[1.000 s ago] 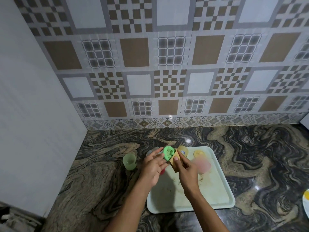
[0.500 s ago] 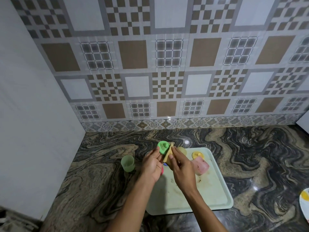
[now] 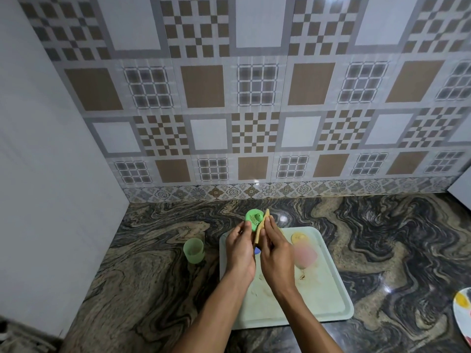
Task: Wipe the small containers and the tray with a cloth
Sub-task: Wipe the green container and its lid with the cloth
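Observation:
My left hand [image 3: 239, 248] holds a small bright green container [image 3: 253, 220] raised above the far left corner of the pale tray [image 3: 328, 301]. My right hand [image 3: 276, 253] pinches a folded tan cloth [image 3: 262, 229] against the green container's right side. On the tray stand a pink container [image 3: 304, 254] and a yellow one [image 3: 298, 236]. A bit of blue [image 3: 258, 251] shows between my hands; what it belongs to is hidden. A pale green cup [image 3: 194, 250] stands on the counter left of the tray.
The marbled dark stone counter [image 3: 395, 240] runs to a patterned tile wall at the back and a plain white wall on the left. A plate [image 3: 462, 309] with yellow and red spots pokes in at the right edge. The tray bottom carries brownish smears.
Both hands have lifted the green container and cloth slightly up and away from me, and the cloth has shifted along the container's side. The other containers have stayed in place.

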